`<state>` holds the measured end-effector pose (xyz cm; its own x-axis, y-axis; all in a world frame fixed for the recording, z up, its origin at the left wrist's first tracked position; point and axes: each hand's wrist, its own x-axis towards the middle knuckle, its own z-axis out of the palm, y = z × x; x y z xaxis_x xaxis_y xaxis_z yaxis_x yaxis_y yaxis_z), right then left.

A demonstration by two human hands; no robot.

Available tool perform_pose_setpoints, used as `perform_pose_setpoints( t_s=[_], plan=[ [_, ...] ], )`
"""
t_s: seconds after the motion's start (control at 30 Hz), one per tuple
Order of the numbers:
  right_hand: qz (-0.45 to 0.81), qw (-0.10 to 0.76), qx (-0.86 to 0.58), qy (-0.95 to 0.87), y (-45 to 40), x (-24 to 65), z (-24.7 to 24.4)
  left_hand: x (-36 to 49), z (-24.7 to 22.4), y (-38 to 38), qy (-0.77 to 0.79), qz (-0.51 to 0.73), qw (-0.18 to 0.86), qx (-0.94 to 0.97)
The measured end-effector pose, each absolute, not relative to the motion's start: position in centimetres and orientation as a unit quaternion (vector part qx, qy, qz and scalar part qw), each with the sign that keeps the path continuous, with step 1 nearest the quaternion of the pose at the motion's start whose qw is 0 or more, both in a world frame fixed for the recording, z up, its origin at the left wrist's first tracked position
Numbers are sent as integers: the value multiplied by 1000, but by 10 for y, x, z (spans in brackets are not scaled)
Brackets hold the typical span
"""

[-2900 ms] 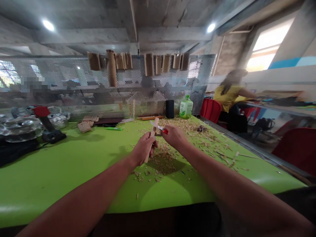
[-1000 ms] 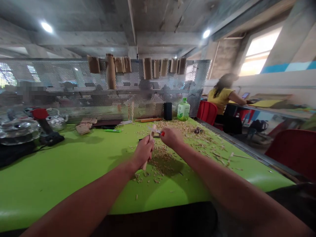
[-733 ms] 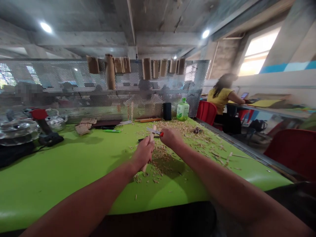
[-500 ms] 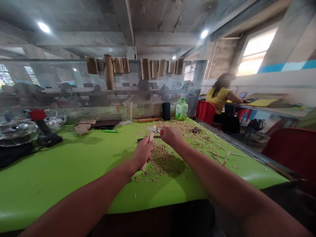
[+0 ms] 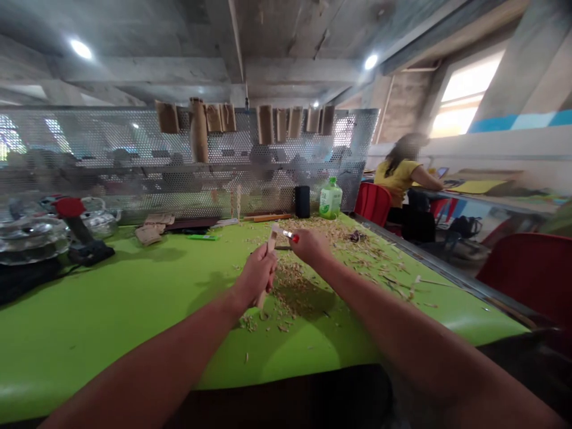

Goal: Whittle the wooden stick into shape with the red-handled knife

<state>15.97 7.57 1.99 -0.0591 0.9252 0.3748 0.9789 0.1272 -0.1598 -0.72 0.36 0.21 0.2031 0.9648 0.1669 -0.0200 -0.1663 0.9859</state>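
My left hand [image 5: 258, 275] is wrapped round a pale wooden strip [image 5: 271, 239], whose top end sticks up above the fist and whose lower end shows beneath it. To its right, my right hand [image 5: 311, 245] is closed on a knife with a red handle [image 5: 295, 238]. The shiny blade [image 5: 280, 230] points left and meets or crosses the top of the strip; exact contact is too small to tell. Wood shavings [image 5: 295, 286] lie on the green table [image 5: 147, 310] below and around both hands.
A green-labelled bottle [image 5: 330, 199] and black box [image 5: 302, 201] stand at the back. On the left are a red-and-black power tool [image 5: 74, 223] and metal pots [image 5: 33, 241]. A green cutter [image 5: 202, 238] lies behind. A person in yellow [image 5: 397, 179] sits at right.
The blade has swung from lying across the strip to its top end, its tip a little higher. My left hand has shifted slightly left with the strip, which stands a bit more upright.
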Motion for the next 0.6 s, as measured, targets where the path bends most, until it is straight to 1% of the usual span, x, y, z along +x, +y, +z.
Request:
perform_pose_setpoints(
  t_s=[0.13,0.4,0.5,0.6],
  plan=[
    [-82,176,-643,-741,72,150,15,-6,5,0,412,486,493,593],
    [-88,185,-669,-715,81,160,19,-3,12,-9,425,465,518,578],
    [-35,202,-709,-675,94,180,22,-2,12,-17,409,446,527,597],
    [35,223,-776,-589,106,213,25,-2,14,-25,357,433,533,633]
  ],
)
